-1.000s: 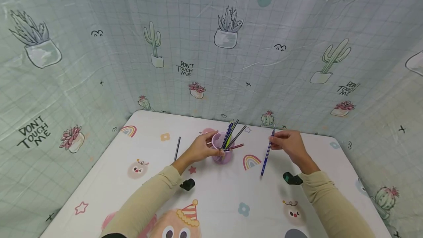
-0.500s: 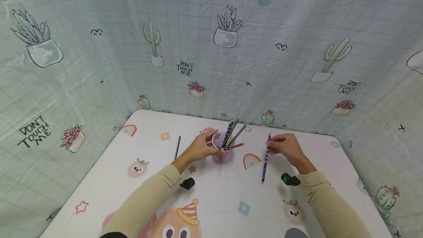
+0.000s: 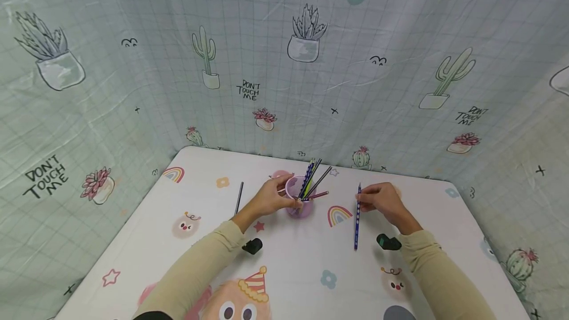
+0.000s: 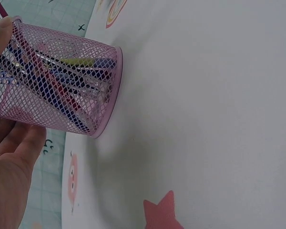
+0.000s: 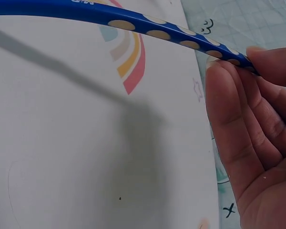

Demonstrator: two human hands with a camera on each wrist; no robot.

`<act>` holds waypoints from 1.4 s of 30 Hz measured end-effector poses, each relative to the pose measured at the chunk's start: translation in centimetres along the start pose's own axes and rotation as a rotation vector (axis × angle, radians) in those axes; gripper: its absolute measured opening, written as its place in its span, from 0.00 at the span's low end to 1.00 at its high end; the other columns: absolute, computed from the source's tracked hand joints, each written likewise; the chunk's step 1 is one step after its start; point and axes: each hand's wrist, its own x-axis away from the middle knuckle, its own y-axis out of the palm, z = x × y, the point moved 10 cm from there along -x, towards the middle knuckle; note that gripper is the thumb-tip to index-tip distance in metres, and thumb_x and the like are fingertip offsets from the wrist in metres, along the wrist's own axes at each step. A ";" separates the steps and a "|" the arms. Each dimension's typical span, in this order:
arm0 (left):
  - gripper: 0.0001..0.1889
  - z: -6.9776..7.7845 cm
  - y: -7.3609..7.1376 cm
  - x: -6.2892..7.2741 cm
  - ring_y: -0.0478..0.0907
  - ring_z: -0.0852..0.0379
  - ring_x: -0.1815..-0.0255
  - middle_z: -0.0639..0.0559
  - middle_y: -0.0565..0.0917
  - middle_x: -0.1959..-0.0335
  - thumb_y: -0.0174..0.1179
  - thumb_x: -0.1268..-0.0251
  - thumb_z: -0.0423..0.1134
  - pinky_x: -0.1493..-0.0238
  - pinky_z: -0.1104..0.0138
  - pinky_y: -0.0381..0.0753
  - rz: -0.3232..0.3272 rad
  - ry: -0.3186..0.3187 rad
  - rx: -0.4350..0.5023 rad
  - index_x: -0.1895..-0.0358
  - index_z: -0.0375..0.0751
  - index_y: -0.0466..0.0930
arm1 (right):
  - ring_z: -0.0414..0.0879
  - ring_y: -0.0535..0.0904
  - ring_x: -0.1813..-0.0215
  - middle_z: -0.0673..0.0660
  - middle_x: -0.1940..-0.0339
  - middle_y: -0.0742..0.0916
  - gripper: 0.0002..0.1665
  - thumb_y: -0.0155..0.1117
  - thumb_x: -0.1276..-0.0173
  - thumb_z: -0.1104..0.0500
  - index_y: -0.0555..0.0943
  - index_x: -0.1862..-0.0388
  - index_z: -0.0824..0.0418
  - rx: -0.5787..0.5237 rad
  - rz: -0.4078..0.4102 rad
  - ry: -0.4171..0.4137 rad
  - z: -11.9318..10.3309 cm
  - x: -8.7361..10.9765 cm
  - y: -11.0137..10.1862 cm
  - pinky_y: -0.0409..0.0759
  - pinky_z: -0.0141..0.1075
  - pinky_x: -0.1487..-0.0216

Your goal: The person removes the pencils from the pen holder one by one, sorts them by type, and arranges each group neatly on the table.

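Clasping the pink mesh cup [image 3: 306, 210] at frame centre: your left grip [image 3: 268, 199] is clamped on it, fingers and thumb either side. Your right grip [image 3: 384, 204], right of centre, pinches the blue dotted pencil [image 3: 357, 226] near its upper end, long part pointing down the frame. Its shadow [image 5: 66, 71] falls clear of it, so it looks held off the counter [image 3: 346, 265].

Main hazard: pinching so near one end gives you little leverage; the free end could swing, and a slip would likely set it rolling. Second: the bundle [image 3: 307, 180] fans toward upper right, with the reddish pencil [image 3: 320, 195] jutting low; anything brought in from that side might snag. Third: lopsided load could tip the cup if you loosen your left hold; base contact, can't tell. Last: loose dark pencil [image 3: 239, 198], left of centre, may roll if your left forearm [image 3: 204, 260] brushes it
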 end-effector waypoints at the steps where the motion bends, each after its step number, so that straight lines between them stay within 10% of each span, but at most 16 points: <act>1: 0.48 0.0 0.0 0.0 0.75 0.42 0.25 0.40 0.76 0.26 0.80 0.44 0.44 0.26 0.54 0.77 -0.001 0.002 0.001 0.21 0.39 0.65 | 0.44 0.89 0.67 0.56 0.65 0.92 0.18 0.71 0.29 0.62 0.83 0.48 0.74 0.000 -0.006 0.000 0.1 0.0 0.1 0.93 0.38 0.59; 42: 0.50 0.0 -0.1 0.2 0.74 0.42 0.24 0.39 0.74 0.25 0.80 0.44 0.44 0.26 0.53 0.76 -0.004 -0.017 0.003 0.19 0.41 0.62 | 0.41 0.87 0.72 0.53 0.72 0.90 0.15 0.70 0.28 0.64 0.84 0.49 0.76 -0.020 -0.046 0.119 3.1 -1.9 2.3 0.91 0.35 0.66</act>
